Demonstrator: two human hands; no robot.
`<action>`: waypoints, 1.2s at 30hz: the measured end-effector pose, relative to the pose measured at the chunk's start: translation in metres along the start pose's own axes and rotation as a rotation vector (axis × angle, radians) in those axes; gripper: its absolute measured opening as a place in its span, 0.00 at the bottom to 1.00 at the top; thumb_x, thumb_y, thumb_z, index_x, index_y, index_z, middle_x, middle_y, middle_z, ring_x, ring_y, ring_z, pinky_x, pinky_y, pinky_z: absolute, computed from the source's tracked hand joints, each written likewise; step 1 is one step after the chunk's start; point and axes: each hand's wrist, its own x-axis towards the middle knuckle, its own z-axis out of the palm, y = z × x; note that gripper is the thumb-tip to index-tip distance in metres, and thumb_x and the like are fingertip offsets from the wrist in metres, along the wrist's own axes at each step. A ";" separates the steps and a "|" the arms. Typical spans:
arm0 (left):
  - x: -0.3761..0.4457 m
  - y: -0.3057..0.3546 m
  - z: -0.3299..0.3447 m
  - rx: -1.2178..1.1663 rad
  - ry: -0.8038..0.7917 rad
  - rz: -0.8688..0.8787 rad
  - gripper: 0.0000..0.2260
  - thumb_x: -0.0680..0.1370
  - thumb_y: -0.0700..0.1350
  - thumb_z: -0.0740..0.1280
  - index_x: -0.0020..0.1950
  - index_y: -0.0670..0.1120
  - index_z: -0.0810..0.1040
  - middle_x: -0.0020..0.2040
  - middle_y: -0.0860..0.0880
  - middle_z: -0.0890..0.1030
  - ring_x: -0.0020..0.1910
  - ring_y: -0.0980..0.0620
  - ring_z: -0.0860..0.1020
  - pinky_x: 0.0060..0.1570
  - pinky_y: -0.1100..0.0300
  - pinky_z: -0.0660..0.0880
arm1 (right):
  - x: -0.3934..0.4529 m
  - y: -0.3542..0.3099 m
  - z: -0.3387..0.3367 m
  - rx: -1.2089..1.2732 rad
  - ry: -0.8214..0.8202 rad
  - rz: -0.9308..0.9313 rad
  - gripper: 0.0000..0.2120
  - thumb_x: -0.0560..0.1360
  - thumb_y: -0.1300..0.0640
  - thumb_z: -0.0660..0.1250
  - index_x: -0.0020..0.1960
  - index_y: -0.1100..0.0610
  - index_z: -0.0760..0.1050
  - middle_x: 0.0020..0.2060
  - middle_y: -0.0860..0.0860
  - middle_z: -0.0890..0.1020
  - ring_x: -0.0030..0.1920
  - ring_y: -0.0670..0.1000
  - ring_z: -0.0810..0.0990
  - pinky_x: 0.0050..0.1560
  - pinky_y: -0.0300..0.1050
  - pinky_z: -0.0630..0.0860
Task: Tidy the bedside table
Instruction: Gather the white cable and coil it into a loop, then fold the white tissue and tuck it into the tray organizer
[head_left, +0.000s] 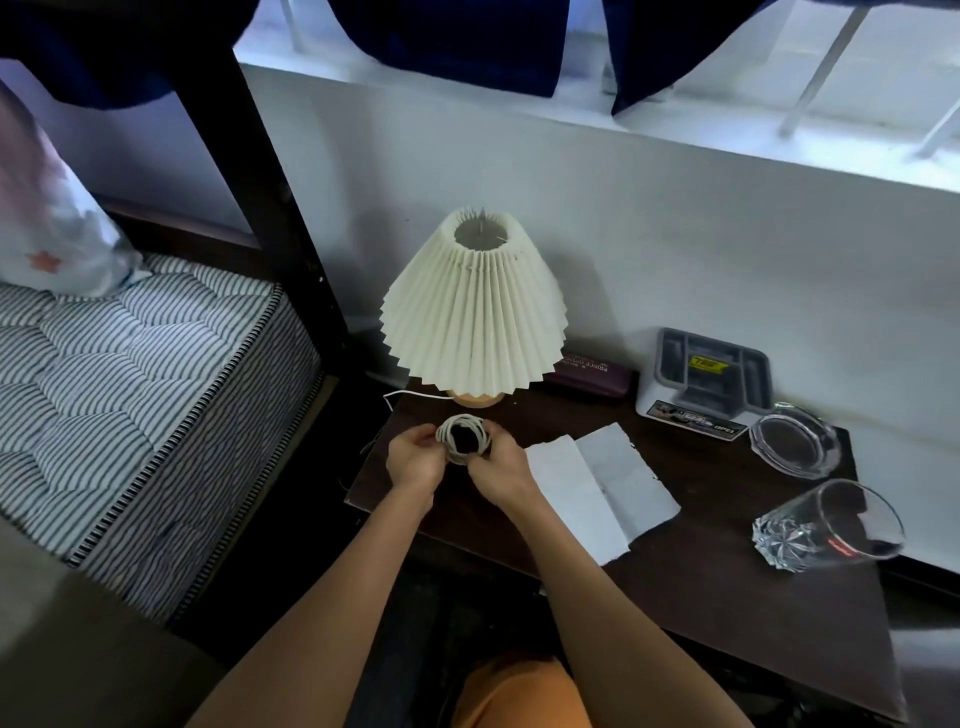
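Hands meet over the near left corner of the dark tabletop (727, 613), just in front of the lamp. The left hand (415, 460) and the right hand (501, 475) both grip a coil of white cable (464, 439), one on each side, fingers curled round its loops; something dark shows in the middle of the coil, though I cannot make out what it is. A loose run of the same white cable trails off beside the lamp's base.

The lamp (470, 312) stands upright at the back left, its pleated cream shade flaring wide. Behind and to the right of it a dark maroon case (597, 378) lies against the wall. Further right sits a grey organiser tray (709, 376) on a white base. Near the right edge rests a clear glass ashtray (795, 439), and nearer the front a drinking glass (826, 527) lies tipped on its side. A sheet of white paper (597, 488), creased down the middle, lies flat just right of the hands. A striped mattress (130, 374) fills the left.
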 end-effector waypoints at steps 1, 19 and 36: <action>-0.004 0.002 0.000 0.026 0.013 0.014 0.14 0.73 0.35 0.66 0.59 0.43 0.78 0.58 0.40 0.81 0.55 0.43 0.80 0.60 0.50 0.77 | 0.001 0.001 0.001 -0.005 -0.001 -0.008 0.22 0.70 0.63 0.65 0.64 0.57 0.73 0.59 0.56 0.78 0.62 0.56 0.76 0.64 0.52 0.72; -0.065 -0.023 0.025 0.114 0.074 0.103 0.13 0.76 0.38 0.63 0.61 0.41 0.74 0.58 0.44 0.78 0.58 0.44 0.77 0.53 0.58 0.71 | -0.033 0.066 -0.102 -0.168 0.691 0.350 0.17 0.75 0.57 0.65 0.63 0.58 0.72 0.62 0.60 0.74 0.64 0.61 0.70 0.63 0.55 0.67; -0.106 -0.044 0.069 0.180 -0.158 -0.124 0.17 0.73 0.41 0.65 0.61 0.38 0.75 0.59 0.39 0.78 0.55 0.43 0.78 0.57 0.49 0.78 | -0.061 0.108 -0.118 0.182 0.493 0.358 0.05 0.68 0.61 0.71 0.42 0.60 0.78 0.39 0.54 0.80 0.47 0.58 0.80 0.43 0.43 0.71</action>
